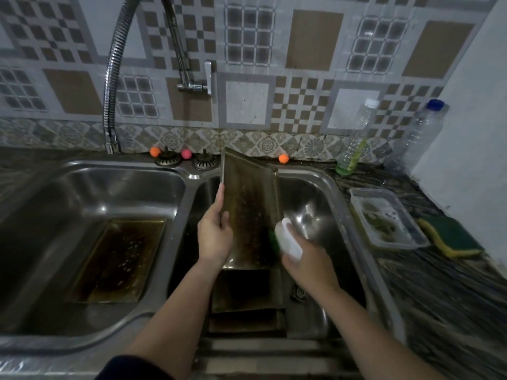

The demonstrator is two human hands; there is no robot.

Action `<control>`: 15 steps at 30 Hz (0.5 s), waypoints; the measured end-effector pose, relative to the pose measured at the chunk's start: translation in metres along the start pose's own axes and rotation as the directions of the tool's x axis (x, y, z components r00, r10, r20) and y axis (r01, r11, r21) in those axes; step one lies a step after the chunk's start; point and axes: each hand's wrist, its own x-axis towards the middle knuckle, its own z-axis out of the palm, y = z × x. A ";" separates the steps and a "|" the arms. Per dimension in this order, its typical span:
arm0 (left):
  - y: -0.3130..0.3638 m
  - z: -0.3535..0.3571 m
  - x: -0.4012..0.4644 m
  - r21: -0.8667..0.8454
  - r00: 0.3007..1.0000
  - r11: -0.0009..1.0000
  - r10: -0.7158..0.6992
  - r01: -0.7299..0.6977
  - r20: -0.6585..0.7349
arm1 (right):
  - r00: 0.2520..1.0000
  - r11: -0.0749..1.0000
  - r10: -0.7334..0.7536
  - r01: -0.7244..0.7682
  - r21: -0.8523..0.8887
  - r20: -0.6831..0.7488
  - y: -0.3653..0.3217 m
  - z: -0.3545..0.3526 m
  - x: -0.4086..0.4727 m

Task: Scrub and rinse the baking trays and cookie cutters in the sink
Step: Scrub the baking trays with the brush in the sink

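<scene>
A person stands at a double-bowl stainless steel sink (181,187), seen from above with both bare forearms reaching forward. In the right bowl, the left hand (215,234) is closed around the left edge of a stained, brownish baking tray (251,212), holding it upright and tilted so its far end leans on the sink's far rim. The right hand (304,266) is wrapped around a scrubbing brush (288,238) with a white handle and green bristles, which press against the lower right part of the tray's face. More dark trays (247,292) lie stacked in the bottom of the right bowl, beneath the raised one. A second baking tray (118,259), darkly stained and dotted with suds, lies flat in the left bowl. A flexible metal tap (112,86) arches from the wall and hangs over the far left of the sink. Two sink strainers (167,159) and three small coloured balls (155,151) sit along the far rim. On the countertop to the right are a clear plastic container (389,218), a green and yellow sponge (450,237) and two plastic bottles (354,144) near the tiled wall. No cookie cutters can be made out.
</scene>
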 end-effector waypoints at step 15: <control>0.016 0.020 -0.045 0.531 0.937 0.773 0.273 -0.348 0.217 | 0.933 0.890 0.254 -0.122 0.440 -0.254 -0.088 -0.066 0.080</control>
